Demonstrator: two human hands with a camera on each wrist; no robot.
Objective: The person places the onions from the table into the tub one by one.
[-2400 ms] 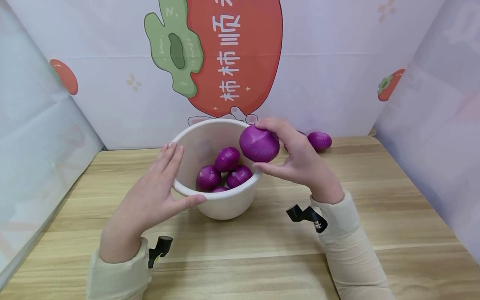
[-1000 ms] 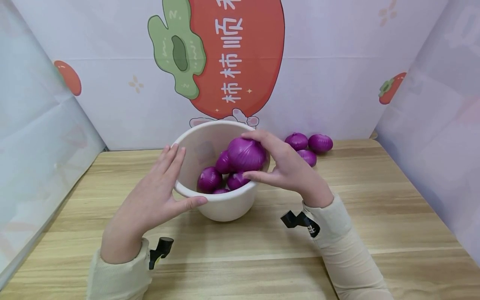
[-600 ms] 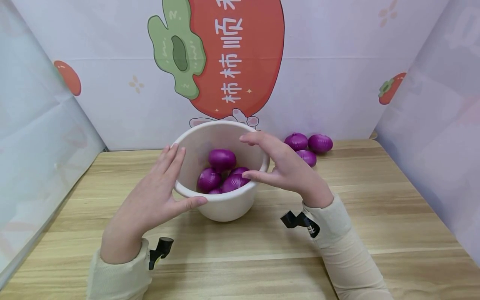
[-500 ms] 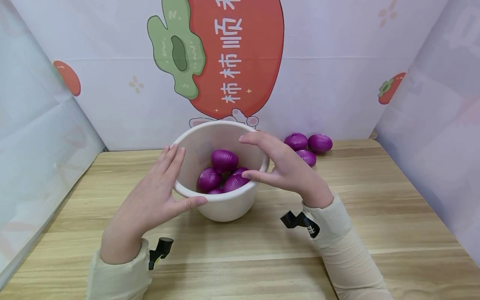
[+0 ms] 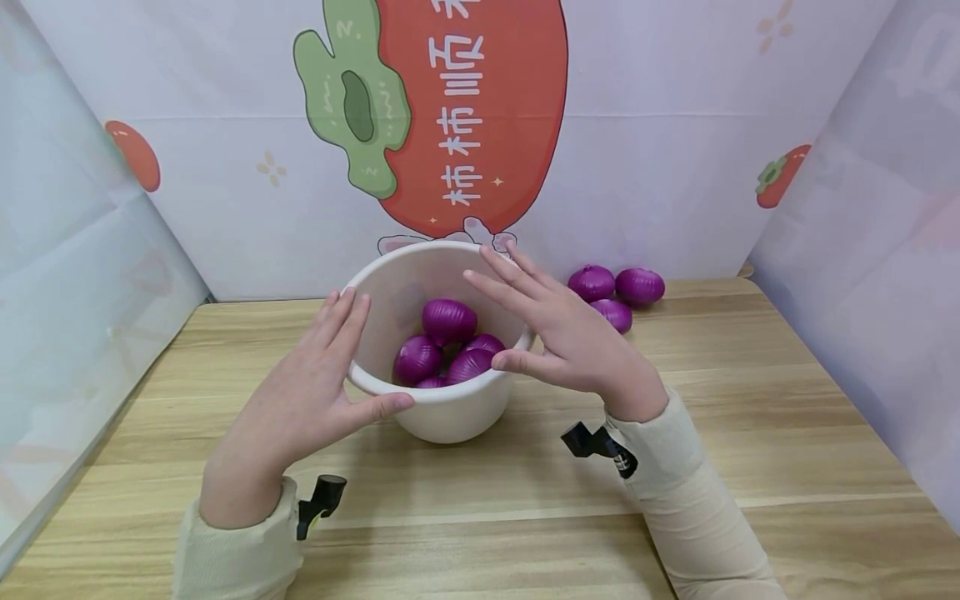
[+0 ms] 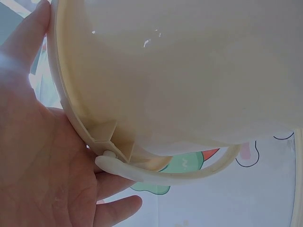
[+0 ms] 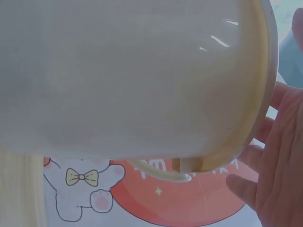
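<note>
A white bucket (image 5: 450,414) stands on the table with several purple onions (image 5: 449,321) inside it. My left hand (image 5: 300,392) rests against the bucket's left rim, fingers on the far side and thumb along the near edge. In the left wrist view, the palm lies beside the bucket's handle (image 6: 170,177). My right hand (image 5: 573,333) is spread over the right rim with straight fingers and holds nothing. The lowest onions are partly hidden by the bucket's front wall. From the right wrist view, the right fingers (image 7: 244,189) are beside the rim.
Three more purple onions (image 5: 640,287) sit in a group at the back right of the wooden table (image 5: 750,400). A printed cloth backdrop (image 5: 660,192) rises directly behind the bucket, with cloth walls on both sides.
My right hand lowered an onion into the bucket and let it go; its fingers have since spread and straightened. The onions inside shifted. My left hand has stayed on the rim.
</note>
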